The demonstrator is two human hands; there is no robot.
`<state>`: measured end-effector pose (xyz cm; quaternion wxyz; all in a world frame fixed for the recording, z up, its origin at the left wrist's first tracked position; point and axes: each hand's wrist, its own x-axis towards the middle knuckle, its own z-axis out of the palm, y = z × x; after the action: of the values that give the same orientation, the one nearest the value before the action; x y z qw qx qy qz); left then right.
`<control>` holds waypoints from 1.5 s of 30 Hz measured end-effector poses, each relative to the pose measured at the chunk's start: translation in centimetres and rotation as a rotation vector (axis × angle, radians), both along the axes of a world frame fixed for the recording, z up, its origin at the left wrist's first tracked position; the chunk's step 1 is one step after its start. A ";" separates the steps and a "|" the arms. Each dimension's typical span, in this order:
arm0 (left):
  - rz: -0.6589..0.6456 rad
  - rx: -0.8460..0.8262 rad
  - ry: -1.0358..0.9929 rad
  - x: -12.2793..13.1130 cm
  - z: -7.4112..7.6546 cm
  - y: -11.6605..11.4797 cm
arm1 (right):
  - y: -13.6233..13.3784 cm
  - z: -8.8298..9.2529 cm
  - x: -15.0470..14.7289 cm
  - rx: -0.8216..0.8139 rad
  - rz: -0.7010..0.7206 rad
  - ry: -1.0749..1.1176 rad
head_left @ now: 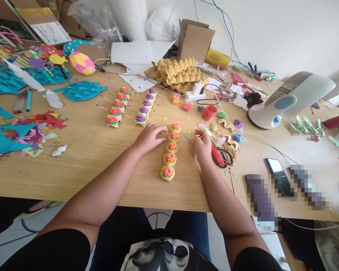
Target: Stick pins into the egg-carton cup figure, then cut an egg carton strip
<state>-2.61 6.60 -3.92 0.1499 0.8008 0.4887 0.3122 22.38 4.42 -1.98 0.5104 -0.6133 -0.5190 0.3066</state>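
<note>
A caterpillar made from an egg-carton strip [170,159] lies in front of me, its several orange bumps trimmed with green, pink loops and yellow details. Thin yellow-tipped sticks stand out from its far end. My left hand [150,138] is beside the second bump from the far end, thumb and forefinger apart, fingertips close to a yellow-tipped stick. To the right of the strip, my right hand [202,146] has its fingers curled together; a bit of yellow shows at them, but what they hold is unclear. A blue stick [188,139] and red-handled scissors [219,155] lie beside that hand.
Red [118,104] and purple [146,107] caterpillar strips stand beyond my left hand. Egg cartons [175,73] are stacked behind. On the right are a red cup [209,112], a fan [288,98] and a phone [279,177]. Paper scraps [36,131] pile up left.
</note>
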 end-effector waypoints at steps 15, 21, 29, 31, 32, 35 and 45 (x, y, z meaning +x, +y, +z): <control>0.347 -0.066 -0.313 0.5 0.6 -1.0 | -0.8 -0.1 -0.6 0.165 0.009 -0.083; 0.386 0.053 -0.405 0.8 1.5 -1.7 | -0.9 -0.5 -0.2 0.220 -0.044 -0.209; 0.317 0.206 -0.425 1.5 2.2 -2.9 | -0.1 2.8 2.6 0.129 -0.192 0.226; 0.308 0.245 -0.414 1.5 2.4 -3.2 | -0.5 3.7 3.3 0.056 -0.074 0.284; 0.302 0.263 -0.406 1.6 2.5 -3.4 | -0.8 3.9 3.4 0.018 -0.009 0.254; 0.267 0.304 -0.368 1.7 2.8 -4.0 | -2.0 3.8 2.8 -0.038 0.126 -0.048; 0.189 0.380 -0.311 2.0 3.5 -4.8 | -1.1 1.8 0.5 -0.093 0.278 -1.081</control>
<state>-0.58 1.85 -0.42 0.0404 0.7079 0.4649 0.5302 22.90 3.35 -0.19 0.0991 -0.6308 -0.7688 0.0356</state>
